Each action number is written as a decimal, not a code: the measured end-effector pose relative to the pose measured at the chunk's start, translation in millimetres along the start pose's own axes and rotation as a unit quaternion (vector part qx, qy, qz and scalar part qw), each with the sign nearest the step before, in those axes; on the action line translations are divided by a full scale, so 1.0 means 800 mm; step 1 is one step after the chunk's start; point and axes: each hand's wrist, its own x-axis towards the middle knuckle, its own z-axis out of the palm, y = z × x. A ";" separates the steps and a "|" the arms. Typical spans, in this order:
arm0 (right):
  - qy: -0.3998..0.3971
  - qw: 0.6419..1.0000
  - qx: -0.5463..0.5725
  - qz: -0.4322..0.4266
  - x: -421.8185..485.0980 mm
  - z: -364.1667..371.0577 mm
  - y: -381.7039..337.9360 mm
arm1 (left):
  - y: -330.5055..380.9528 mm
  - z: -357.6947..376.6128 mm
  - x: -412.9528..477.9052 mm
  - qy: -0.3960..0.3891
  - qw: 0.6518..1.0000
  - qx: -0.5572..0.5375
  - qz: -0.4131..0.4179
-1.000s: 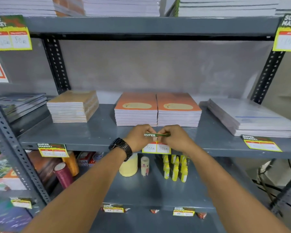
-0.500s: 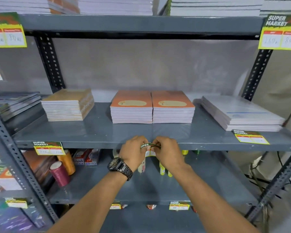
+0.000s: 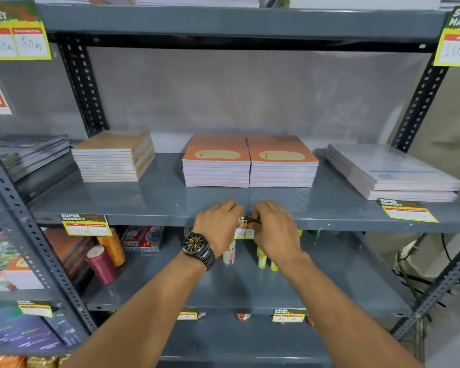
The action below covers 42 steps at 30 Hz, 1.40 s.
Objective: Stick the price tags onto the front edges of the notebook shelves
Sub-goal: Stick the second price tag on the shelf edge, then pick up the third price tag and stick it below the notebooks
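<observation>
A: In the head view, where is the price tag (image 3: 245, 226)?

B: It sits at the front edge of the grey notebook shelf (image 3: 154, 216), in the middle, just below the two orange notebook stacks (image 3: 250, 166). Only a strip of it shows between the hands: green top, white price boxes beneath.

A: And the hands?

B: The left hand (image 3: 218, 225), with a dark wristwatch (image 3: 197, 245) on its wrist, presses on the tag's left end. The right hand (image 3: 275, 229) is on the right end. Both sets of fingers are curled together and closed down on the tag against the shelf lip. The tag's top right corner looks bent up a little; I cannot tell whether it is stuck flat.

A: Other tags?

B: One yellow-and-green tag (image 3: 85, 224) is on the same edge at the left, under a tan notebook stack (image 3: 113, 158). Another (image 3: 408, 210) lies at the right, beside a pale stack (image 3: 391, 173). Bigger tags hang from the shelf above at both corners.

A: Below?

B: Thread spools (image 3: 102, 264) and small yellow bottles (image 3: 266, 260) stand on the lower shelf.
</observation>
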 end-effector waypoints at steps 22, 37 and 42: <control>-0.099 0.937 -0.232 -0.242 -0.072 0.038 0.075 | -0.046 -0.015 0.000 -0.019 0.999 -0.047 -0.015; 0.113 0.986 0.044 0.110 -0.054 -0.096 0.138 | 0.012 -0.027 0.014 -0.062 0.976 -0.131 0.161; 0.106 0.961 0.019 0.256 -0.044 -0.162 0.244 | 0.091 -0.011 0.032 -0.103 0.956 -0.135 0.238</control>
